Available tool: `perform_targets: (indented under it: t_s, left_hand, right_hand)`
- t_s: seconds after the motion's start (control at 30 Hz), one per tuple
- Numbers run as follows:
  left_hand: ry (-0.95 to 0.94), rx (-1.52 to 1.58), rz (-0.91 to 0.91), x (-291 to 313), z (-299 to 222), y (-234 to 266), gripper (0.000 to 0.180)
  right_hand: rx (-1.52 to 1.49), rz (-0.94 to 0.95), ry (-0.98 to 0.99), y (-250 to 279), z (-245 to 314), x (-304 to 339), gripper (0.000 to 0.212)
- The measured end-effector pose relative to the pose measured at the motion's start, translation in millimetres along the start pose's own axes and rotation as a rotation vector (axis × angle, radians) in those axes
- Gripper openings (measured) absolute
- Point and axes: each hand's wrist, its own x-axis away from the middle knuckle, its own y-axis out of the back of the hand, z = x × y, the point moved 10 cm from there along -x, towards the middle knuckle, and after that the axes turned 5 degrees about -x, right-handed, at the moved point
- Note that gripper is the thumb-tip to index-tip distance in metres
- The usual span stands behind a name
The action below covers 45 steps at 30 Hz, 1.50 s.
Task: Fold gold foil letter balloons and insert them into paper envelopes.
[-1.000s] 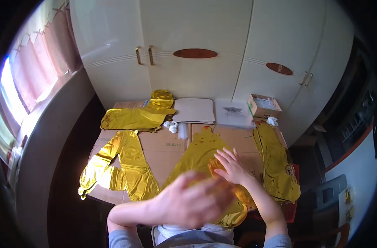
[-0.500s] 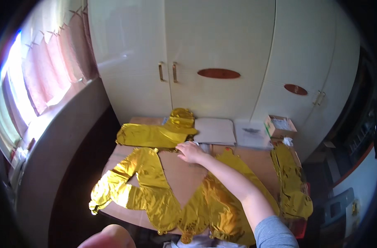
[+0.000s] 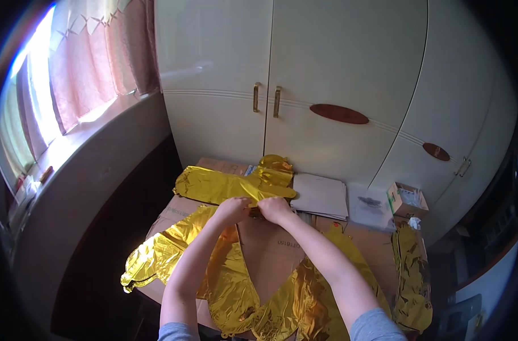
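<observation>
A flat gold foil balloon (image 3: 208, 185) lies across the far side of the cardboard-covered table. My left hand (image 3: 233, 209) and my right hand (image 3: 275, 208) are side by side at its near edge, both with fingers closed. A fold of its foil rises between them, pinched by both hands; the fingertips are partly hidden. Nearer to me, a large zigzag gold foil balloon (image 3: 230, 295) spreads under my forearms, its crinkled surface shining on the left. More gold foil (image 3: 276, 166) sticks up behind the far balloon.
Right of the far balloon are a grey-white flat stack (image 3: 321, 196), a clear plastic sheet (image 3: 370, 211) and a small open box (image 3: 407, 199) with white contents. Another gold foil piece (image 3: 412, 278) lies along the right edge. White cabinets (image 3: 338, 62) stand behind, a curtained window (image 3: 88, 68) at left.
My left hand has come up to the far balloon beside my right hand, and both now pinch its foil, lifting a fold. The view has shifted, so the scene sits farther right.
</observation>
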Motion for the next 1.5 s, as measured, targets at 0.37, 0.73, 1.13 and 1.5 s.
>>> perform_targets:
  t_s: [0.37, 0.73, 1.13, 1.5]
  left_hand:
    - [0.142, 0.126, 0.006, -11.1, 29.8, -9.7, 0.031]
    - [0.184, 0.157, -0.026, -16.2, 32.5, -11.3, 0.027]
    - [0.262, 0.201, -0.071, -19.8, 41.9, -16.0, 0.025]
    - [0.295, 0.183, -0.073, -15.1, 37.1, -10.9, 0.025]
  right_hand:
    - [-0.406, -0.033, -0.291, 25.1, -29.5, -7.5, 0.016]
    - [-0.424, -0.03, -0.292, 29.8, -30.5, -10.5, 0.013]
    - [-0.288, -0.122, -0.129, 14.9, -27.2, -13.8, 0.021]
    - [-0.509, -0.04, -0.329, 22.7, -34.1, -10.6, 0.012]
